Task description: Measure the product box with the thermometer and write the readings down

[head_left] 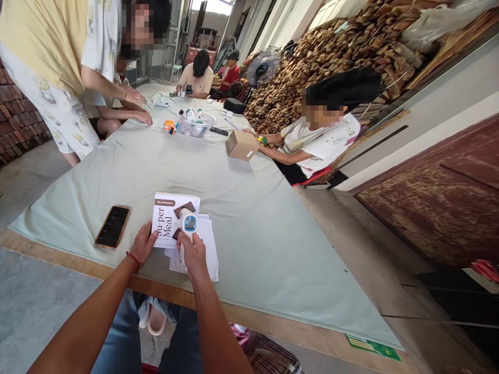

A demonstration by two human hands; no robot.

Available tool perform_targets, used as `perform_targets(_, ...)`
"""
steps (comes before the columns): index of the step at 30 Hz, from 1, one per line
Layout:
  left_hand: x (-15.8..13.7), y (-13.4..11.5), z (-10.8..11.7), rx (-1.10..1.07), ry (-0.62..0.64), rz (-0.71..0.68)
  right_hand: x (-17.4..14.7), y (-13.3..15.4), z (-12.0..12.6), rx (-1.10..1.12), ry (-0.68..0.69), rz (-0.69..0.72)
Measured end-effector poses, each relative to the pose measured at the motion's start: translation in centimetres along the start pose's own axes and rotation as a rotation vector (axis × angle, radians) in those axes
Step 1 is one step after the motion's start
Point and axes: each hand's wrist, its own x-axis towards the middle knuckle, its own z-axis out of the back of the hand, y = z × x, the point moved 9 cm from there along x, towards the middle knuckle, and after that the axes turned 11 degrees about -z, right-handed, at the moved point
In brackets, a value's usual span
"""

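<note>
My right hand [194,255] is wrapped round the handle of a white infrared thermometer [190,223] with a small blue-lit screen facing up. The thermometer is over a white package [166,208] printed "NutriMotion Su-per Meal" with pictures of dark bars. At the package's lower left edge, my left hand [144,242] grips it with the thumb on top; its other fingers are partly hidden. White paper sheets [208,249] lie beneath the package, sticking out to the right. To the left of my left hand lies a phone [113,227] with a dark screen.
A pale green cloth [249,228] covers the long table. Farther off stand a cardboard box [242,145], a clear basin [193,127] with bottles, an orange tape roll [169,125] and a dark phone [219,131]. Several people are around the table. Firewood is stacked at the right.
</note>
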Motion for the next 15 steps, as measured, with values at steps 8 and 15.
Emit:
perform_targets(8,0.11,-0.29,0.07,0.002,0.008,-0.007,-0.20,0.37,0.01,-0.002,-0.004,0.006)
perform_targets(15,0.05,0.08,0.06,-0.019,-0.004,0.020,-0.48,0.42,-0.05,0.020,0.019,-0.008)
